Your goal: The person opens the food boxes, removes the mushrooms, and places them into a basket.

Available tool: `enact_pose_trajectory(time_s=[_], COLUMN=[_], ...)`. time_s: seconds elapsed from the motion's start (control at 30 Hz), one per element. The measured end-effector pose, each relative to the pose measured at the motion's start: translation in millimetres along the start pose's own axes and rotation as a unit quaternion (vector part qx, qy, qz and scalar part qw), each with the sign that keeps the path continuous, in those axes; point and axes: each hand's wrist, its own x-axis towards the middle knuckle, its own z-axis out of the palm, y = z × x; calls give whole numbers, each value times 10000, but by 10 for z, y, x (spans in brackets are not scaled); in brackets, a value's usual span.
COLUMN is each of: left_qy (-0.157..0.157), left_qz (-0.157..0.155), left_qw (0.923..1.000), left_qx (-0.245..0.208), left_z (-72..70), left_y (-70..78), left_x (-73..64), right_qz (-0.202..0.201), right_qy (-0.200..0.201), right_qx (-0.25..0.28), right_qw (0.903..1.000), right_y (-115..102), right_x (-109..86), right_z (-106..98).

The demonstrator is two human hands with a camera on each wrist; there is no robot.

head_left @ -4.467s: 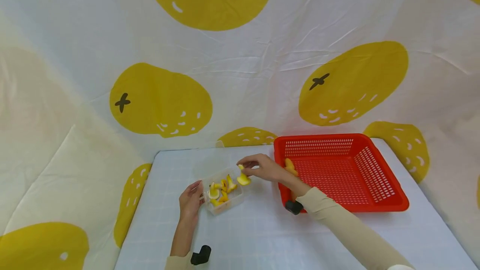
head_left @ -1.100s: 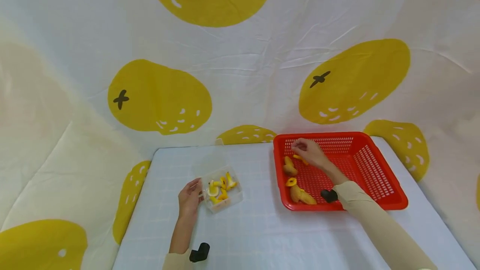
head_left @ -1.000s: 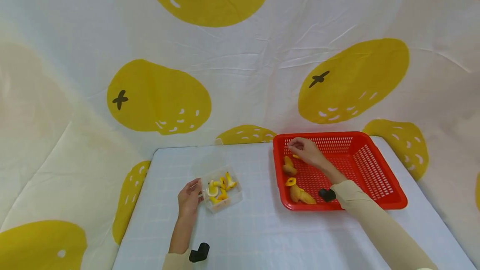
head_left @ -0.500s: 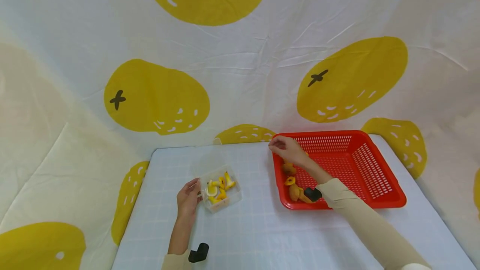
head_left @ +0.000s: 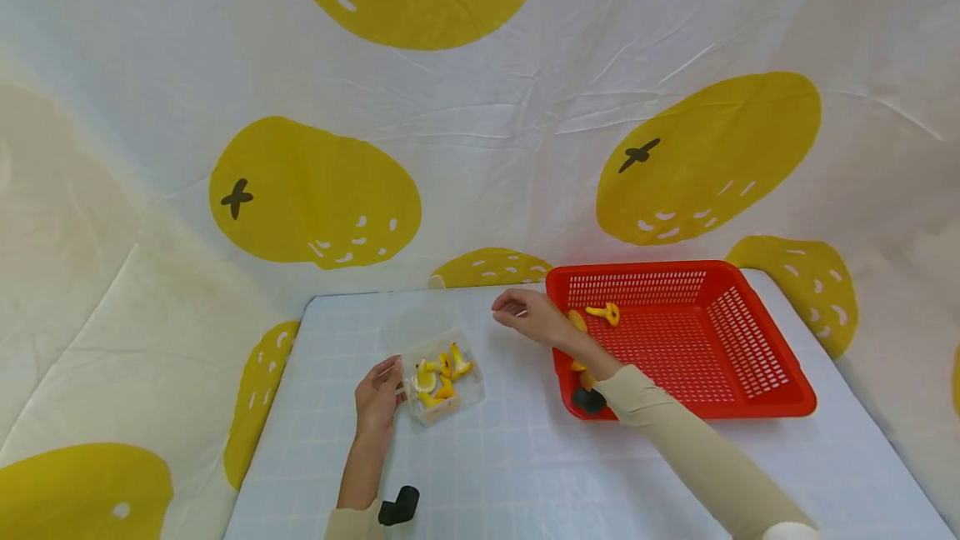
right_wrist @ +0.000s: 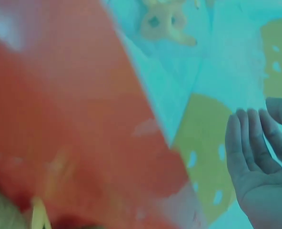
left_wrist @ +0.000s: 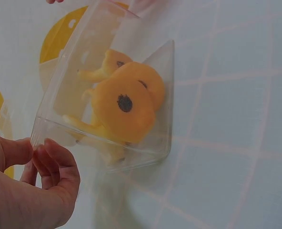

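Observation:
My left hand pinches the left edge of a clear plastic box between thumb and curled fingers. Several yellow mushroom-like pieces lie in the box; the left wrist view shows rounded orange-yellow tops with a dark spot. A see-through lid stands raised behind the box. My right hand hovers between box and basket, fingers loosely bent and holding nothing. One yellow mushroom-like piece lies near the back left of the red basket.
Along the basket's left side lie brownish-yellow pieces, partly hidden by my right forearm. The basket takes up the table's right part. Behind the white table hangs a pale cloth printed with large yellow fruit.
The right hand carried a yellow mushroom-like piece from the box into the red basket and let go. It has since moved left, out over the table. The left hand stays at the box.

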Motion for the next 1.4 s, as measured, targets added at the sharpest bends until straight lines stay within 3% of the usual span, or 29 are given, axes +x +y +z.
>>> enact_pose_trajectory(time_s=[0.63, 1.03, 1.4], left_qy=[20, -32, -71], left_qz=[17, 280, 275], left_qw=[10000, 9993, 9990], left_qx=[17, -242, -354], left_z=[1, -2, 4], left_y=[-37, -29, -1], left_x=[-19, -21, -32], right_qz=[-572, -774, -1067], right_qy=[-1073, -1636, -1627], right_qx=[147, -110, -695], right_qw=[9925, 9834, 9784], right_y=[-195, -254, -238], right_x=[139, 193, 224], right_z=[709, 1160, 1357])
